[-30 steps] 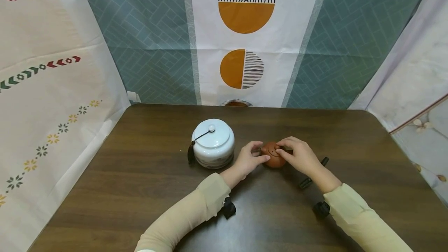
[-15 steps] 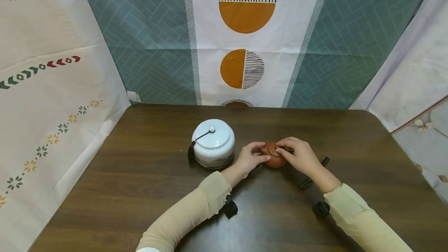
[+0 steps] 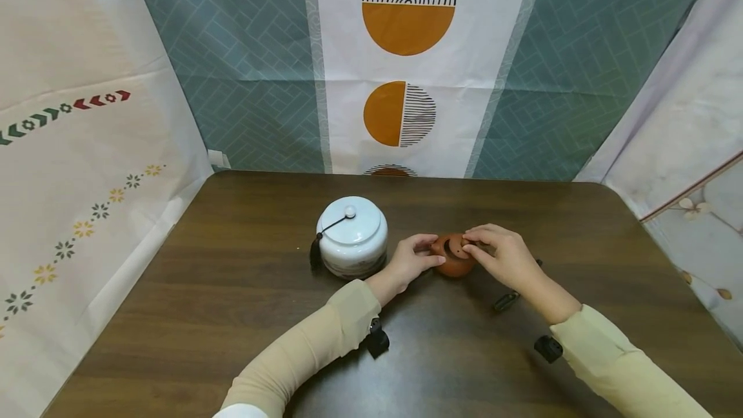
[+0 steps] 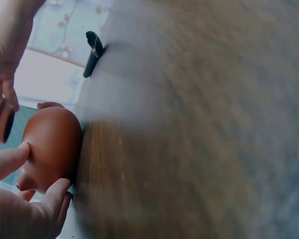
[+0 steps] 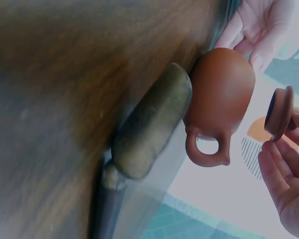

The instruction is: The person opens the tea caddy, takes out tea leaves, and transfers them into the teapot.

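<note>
A small reddish-brown clay teapot (image 3: pixel 455 268) stands on the table. My left hand (image 3: pixel 408 263) grips it at the spout side, thumb and fingers on either side of the spout, as the left wrist view shows of the teapot's body (image 4: pixel 52 144). With thumb and fingertips my right hand (image 3: pixel 506 258) pinches the teapot's lid (image 5: pixel 280 113). The lid is tilted and raised clear of the pot, and part of the dark opening shows in the head view. The handle (image 5: pixel 208 160) points toward the right-hand side, untouched.
A white lidded jar (image 3: pixel 355 251) with a dark tassel (image 3: pixel 316 254) stands left of my left hand. Under my right forearm lies a dark scoop (image 3: pixel 506 302), its bowl (image 5: pixel 152 124) close to the teapot in the right wrist view. Patterned cloths hang behind the wooden table (image 3: pixel 232 263).
My right hand has lifted the lid off the teapot and moved slightly to the right, uncovering part of the opening. My left hand has kept its grip on the teapot.
</note>
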A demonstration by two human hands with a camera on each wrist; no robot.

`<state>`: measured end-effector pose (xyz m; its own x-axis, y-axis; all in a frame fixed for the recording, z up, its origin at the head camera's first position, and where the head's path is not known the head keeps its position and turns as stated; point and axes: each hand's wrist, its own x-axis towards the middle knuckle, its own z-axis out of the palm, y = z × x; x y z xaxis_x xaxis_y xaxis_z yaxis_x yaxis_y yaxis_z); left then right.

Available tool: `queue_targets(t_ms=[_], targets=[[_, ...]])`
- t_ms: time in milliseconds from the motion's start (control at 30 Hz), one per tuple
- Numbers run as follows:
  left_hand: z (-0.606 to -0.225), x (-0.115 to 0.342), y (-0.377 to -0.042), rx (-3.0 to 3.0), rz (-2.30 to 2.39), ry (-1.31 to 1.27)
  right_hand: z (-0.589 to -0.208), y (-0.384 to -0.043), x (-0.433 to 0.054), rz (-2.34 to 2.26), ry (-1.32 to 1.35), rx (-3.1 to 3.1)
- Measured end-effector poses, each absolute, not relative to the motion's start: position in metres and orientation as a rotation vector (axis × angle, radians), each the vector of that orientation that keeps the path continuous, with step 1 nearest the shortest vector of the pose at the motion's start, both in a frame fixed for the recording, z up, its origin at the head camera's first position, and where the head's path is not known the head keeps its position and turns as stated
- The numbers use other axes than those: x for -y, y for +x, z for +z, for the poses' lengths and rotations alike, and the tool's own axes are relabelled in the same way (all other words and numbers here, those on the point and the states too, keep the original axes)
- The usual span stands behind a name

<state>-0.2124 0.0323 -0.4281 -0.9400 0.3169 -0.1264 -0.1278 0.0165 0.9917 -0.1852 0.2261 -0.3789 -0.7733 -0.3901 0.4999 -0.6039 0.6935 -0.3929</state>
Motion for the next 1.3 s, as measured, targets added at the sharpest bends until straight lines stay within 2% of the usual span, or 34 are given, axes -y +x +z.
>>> queue_targets(t_ms=[500, 767, 1033, 1300], targets=[[-0.443, -0.03, -0.22, -2.039, 1.968, 0.282, -0.378, -0.143, -0.234, 0.692, 1.048, 2.45], [-0.43, -0.029, -0.217, -2.05, 1.928, 0.198, -0.392, -0.129, -0.234, 0.74, 1.236, 2.465], [-0.426, -0.03, -0.217, -2.034, 1.933, 0.209, -0.405, -0.118, -0.237, 0.788, 1.286, 2.537], [-0.424, -0.034, -0.216, -2.023, 1.933, 0.202, -0.42, -0.114, -0.244, 0.904, 1.457, 2.404]])
